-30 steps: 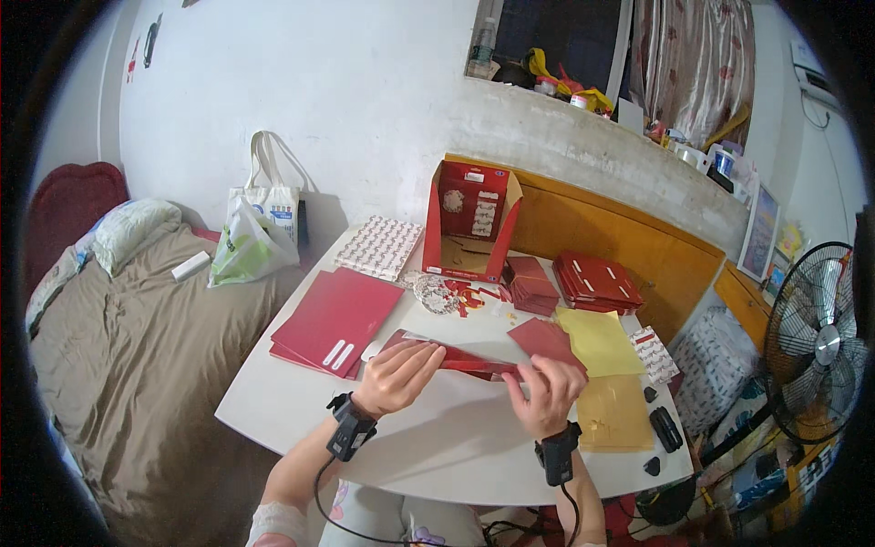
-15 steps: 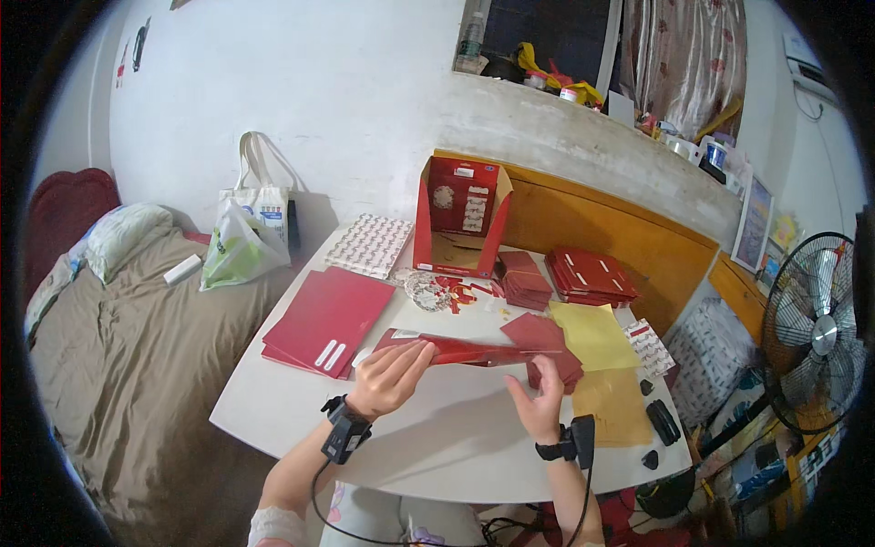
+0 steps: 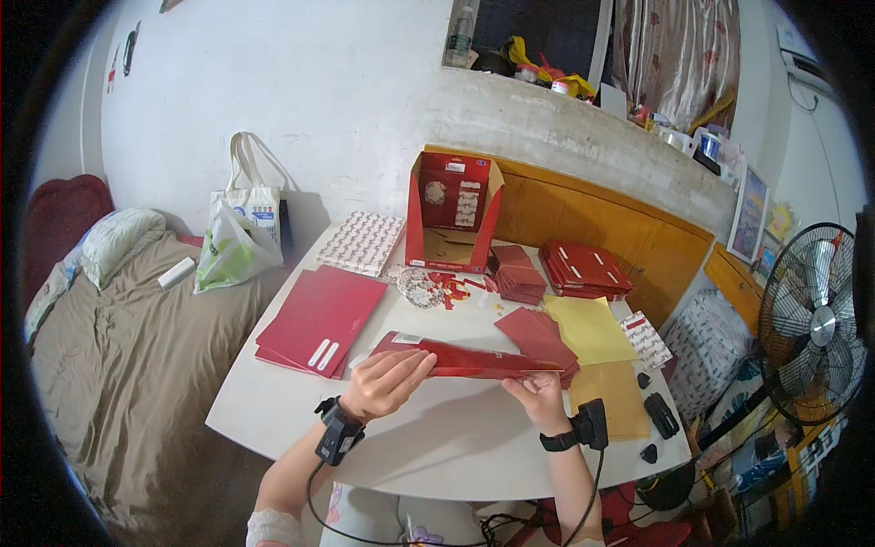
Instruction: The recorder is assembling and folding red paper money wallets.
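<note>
A long, flat, glossy red packet (image 3: 478, 362) with a whitish patch near its left end is held over the front of the table, tilted so that it shows narrow. My left hand (image 3: 385, 383) is closed round its left part, fingers on top. My right hand (image 3: 543, 401) pinches its right end from below, the thumb towards me. Just behind the right end lies a fanned pile of dark red envelopes (image 3: 538, 334). To the left sits a stack of larger red sheets (image 3: 324, 310) with two white oval marks.
On the white table (image 3: 428, 456) stand an open red box (image 3: 453, 214), a patterned white stack (image 3: 363, 242), bundled red envelopes (image 3: 518, 273), glossy red packets (image 3: 585, 270) and yellow sheets (image 3: 592, 330). White strings (image 3: 420, 288) lie mid-table. Small black objects (image 3: 660, 416) rest by the right edge.
My right hand has come up to the packet's right end and now grips it; before, its fingers were apart just below it. The packet's right end has dropped slightly. The whole view has shifted a little.
</note>
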`<state>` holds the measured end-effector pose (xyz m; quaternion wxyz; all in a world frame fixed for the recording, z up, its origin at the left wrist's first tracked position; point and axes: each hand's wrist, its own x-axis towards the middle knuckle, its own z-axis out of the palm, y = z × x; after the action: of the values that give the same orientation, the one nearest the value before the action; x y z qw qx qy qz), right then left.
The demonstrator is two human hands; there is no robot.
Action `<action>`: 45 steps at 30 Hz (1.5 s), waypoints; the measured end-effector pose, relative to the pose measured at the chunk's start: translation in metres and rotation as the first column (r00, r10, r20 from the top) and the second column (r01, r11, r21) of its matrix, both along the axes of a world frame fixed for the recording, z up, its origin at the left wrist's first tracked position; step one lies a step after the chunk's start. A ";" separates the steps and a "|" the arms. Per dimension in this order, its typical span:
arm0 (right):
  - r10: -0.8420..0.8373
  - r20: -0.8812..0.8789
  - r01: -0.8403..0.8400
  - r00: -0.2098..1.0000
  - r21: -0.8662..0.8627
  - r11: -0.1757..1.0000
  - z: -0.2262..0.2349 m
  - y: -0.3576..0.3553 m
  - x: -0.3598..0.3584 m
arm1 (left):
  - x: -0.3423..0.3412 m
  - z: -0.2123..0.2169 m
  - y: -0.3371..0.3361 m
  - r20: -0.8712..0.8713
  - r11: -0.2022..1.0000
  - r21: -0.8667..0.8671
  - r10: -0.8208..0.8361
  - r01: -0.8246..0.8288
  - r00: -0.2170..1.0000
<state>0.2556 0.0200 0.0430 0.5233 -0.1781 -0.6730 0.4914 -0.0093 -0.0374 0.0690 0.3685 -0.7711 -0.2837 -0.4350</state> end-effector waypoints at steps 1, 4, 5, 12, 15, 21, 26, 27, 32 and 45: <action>0.006 -0.005 -0.006 1.000 0.002 1.000 0.000 0.000 0.000 | 0.000 0.000 0.000 -0.008 1.000 0.004 0.005 -0.005 1.000; -0.003 -0.046 0.005 0.999 0.042 0.999 -0.001 0.002 0.000 | 0.002 0.001 0.001 -0.020 1.000 0.014 0.004 -0.004 1.000; -0.001 -0.046 0.003 0.999 0.041 0.999 -0.002 0.002 0.000 | 0.001 0.001 0.000 -0.026 1.000 0.021 0.006 -0.006 1.000; -0.324 0.043 0.313 0.945 0.162 0.936 0.003 -0.004 0.000 | -0.003 0.002 -0.002 0.004 0.999 0.025 0.048 -0.048 0.999; -0.665 -0.067 0.569 0.744 0.586 0.577 0.005 0.000 -0.004 | -0.007 0.000 0.001 0.036 0.990 0.040 0.132 -0.134 0.991; -0.858 -0.116 0.245 0.501 0.970 0.012 0.020 -0.011 -0.019 | 0.001 -0.004 0.004 0.007 0.997 0.022 0.071 -0.071 0.997; -0.827 -0.113 0.230 0.551 0.973 0.021 0.009 -0.002 -0.018 | 0.004 -0.009 0.005 -0.006 0.999 -0.005 0.046 -0.046 0.999; -0.821 -0.118 0.234 0.558 0.972 0.019 0.008 -0.002 -0.017 | 0.004 -0.010 0.006 -0.009 0.999 -0.006 0.038 -0.038 0.999; -0.812 -0.092 0.194 0.577 0.981 0.026 0.009 -0.001 -0.014 | 0.004 -0.013 0.003 -0.034 0.997 -0.036 0.061 -0.063 0.998; -0.799 -0.075 0.204 0.597 0.977 0.061 0.009 -0.005 -0.019 | 0.013 -0.017 0.000 -0.018 0.976 -0.147 0.162 -0.163 0.987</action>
<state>0.2364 0.0151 0.0518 0.4674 -0.1929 -0.8116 -0.2927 0.0040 -0.0370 0.0520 0.3452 -0.7718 -0.3762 -0.3790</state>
